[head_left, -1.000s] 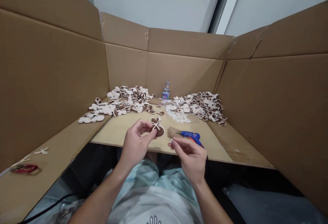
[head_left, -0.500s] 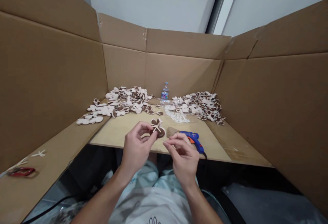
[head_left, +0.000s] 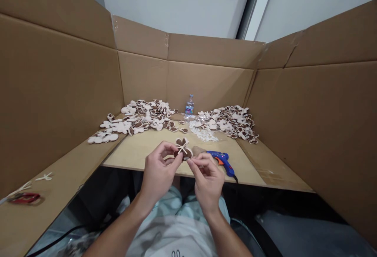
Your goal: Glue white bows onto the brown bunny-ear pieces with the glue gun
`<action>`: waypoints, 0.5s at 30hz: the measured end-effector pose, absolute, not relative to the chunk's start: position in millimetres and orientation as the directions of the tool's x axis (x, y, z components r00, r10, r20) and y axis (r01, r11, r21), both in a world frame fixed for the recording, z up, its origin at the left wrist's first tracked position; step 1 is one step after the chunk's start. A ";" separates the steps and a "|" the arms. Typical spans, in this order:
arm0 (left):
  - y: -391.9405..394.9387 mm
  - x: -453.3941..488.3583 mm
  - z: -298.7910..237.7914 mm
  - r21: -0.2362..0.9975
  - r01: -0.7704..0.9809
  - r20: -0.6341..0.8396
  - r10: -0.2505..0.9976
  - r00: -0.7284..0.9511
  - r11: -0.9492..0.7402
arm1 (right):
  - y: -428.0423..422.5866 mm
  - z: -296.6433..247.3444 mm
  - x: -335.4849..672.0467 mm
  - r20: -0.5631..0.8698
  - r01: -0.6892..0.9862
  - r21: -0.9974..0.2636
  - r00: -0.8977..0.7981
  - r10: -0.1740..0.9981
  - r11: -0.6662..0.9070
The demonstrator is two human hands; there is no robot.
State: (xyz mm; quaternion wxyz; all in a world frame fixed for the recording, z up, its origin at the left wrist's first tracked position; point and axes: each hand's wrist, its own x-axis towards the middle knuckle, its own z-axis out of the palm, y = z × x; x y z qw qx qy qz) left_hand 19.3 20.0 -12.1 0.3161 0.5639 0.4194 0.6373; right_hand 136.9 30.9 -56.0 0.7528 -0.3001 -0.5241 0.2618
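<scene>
Brown cutout (head_left: 187,153) and pale bit (head_left: 185,159) are pinched, by left hand (head_left: 159,167) and right hand (head_left: 208,184) respectively. Fitting seems underway, needing alignment.

Cannot identify the tiny piece (head_left: 186,159) in the right hand (head_left: 209,180), nor see the bow-tied bunny (head_left: 183,149) whole behind the left hand (head_left: 159,168). Cannot read the tiny label (head_left: 189,110) on the far plastic bottle (head_left: 191,102), nor trace white cord (head_left: 20,188) past the left edge.

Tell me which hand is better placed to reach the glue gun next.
Right, probably: the right hand is nearer the glue gun, while the left hand, farther away, holds the brown bow-tied piece.
</scene>
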 end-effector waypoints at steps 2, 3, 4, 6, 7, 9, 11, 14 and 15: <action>20.0 20.1 -12.2 0.893 0.045 0.449 0.880 -0.152 -0.448 | 31.2 -55.9 136.4 0.624 -0.084 -0.731 0.319 0.713 0.678; 19.9 20.6 -12.3 0.894 0.032 0.446 0.883 -0.147 -0.446 | 31.2 -56.0 136.0 0.620 -0.091 -0.733 0.320 0.716 0.675; 19.7 20.9 -12.4 0.895 0.020 0.443 0.885 -0.142 -0.445 | 31.1 -56.2 135.5 0.615 -0.102 -0.734 0.319 0.721 0.671; 19.1 21.5 -12.6 0.897 -0.001 0.439 0.889 -0.129 -0.443 | 30.7 -56.7 134.2 0.600 -0.145 -0.733 0.321 0.733 0.664; 18.7 21.6 -12.5 0.897 -0.013 0.438 0.891 -0.120 -0.442 | 30.5 -57.0 133.6 0.589 -0.177 -0.731 0.324 0.740 0.659; 17.8 21.4 -12.2 0.898 -0.033 0.434 0.896 -0.093 -0.438 | 30.4 -57.6 132.6 0.558 -0.247 -0.728 0.328 0.762 0.639; 16.9 20.6 -11.3 0.902 -0.044 0.426 0.903 -0.064 -0.429 | 30.8 -57.8 132.4 0.518 -0.312 -0.731 0.324 0.791 0.607; 16.4 19.0 -9.8 0.907 -0.053 0.417 0.909 -0.025 -0.418 | 31.8 -56.1 133.5 0.446 -0.435 -0.734 0.272 0.853 0.522; 16.4 18.6 -9.4 0.905 -0.057 0.421 0.907 -0.012 -0.421 | 31.8 -54.9 134.0 0.419 -0.488 -0.729 0.236 0.877 0.480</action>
